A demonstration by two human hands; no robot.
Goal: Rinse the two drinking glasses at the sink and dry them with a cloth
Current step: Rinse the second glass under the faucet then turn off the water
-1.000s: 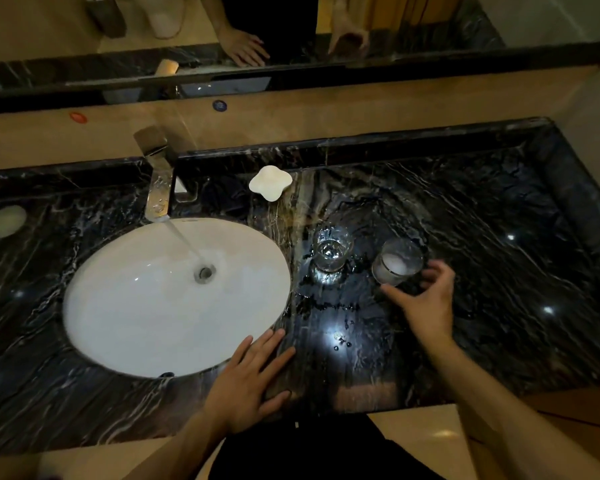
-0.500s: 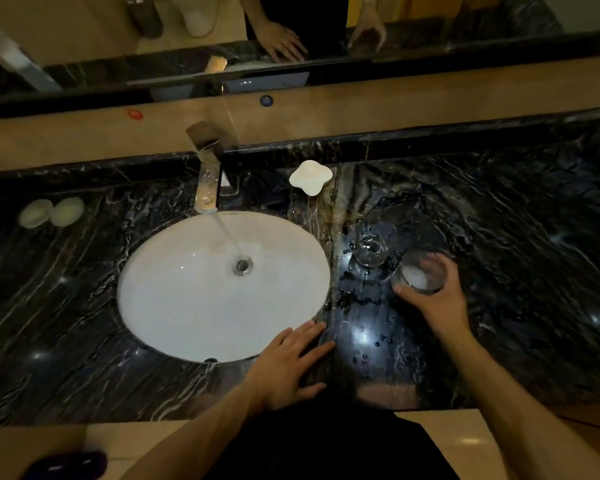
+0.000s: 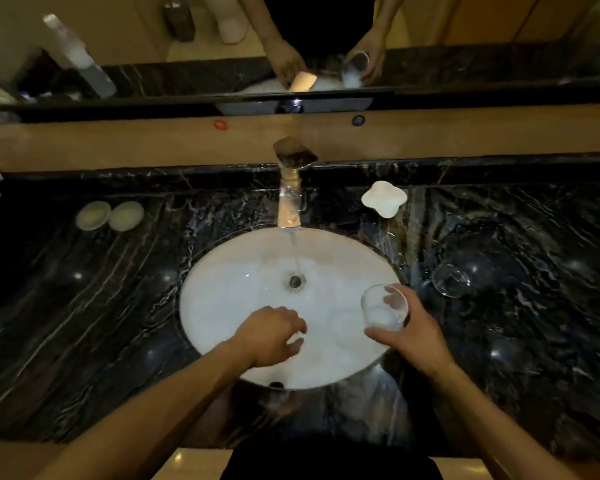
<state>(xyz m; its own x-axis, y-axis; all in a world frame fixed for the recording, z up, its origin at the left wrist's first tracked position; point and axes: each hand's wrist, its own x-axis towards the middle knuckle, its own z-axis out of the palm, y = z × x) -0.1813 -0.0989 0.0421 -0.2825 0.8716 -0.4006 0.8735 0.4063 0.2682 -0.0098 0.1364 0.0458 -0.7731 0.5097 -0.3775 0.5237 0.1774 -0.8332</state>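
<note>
My right hand (image 3: 414, 336) grips a clear drinking glass (image 3: 383, 308) with foam in its bottom, held over the right edge of the white oval sink (image 3: 229, 306). The second clear glass (image 3: 452, 279) stands on the dark marble counter to the right of the sink. My left hand (image 3: 271, 336) hovers over the front of the basin with fingers loosely curled, holding nothing. Water runs from the metal tap (image 3: 290, 199) down to the drain (image 3: 296, 281). No cloth is in view.
A white clover-shaped soap dish (image 3: 383, 198) sits behind the sink on the right. Two pale round pads (image 3: 110, 215) lie on the black veined counter (image 3: 84, 306) at the left. A mirror (image 3: 326, 46) above reflects my arms and the glass.
My right hand lifted the foamy glass off the counter and carried it left over the sink. My left hand left the counter edge and now hovers over the basin. The view shifted right.
</note>
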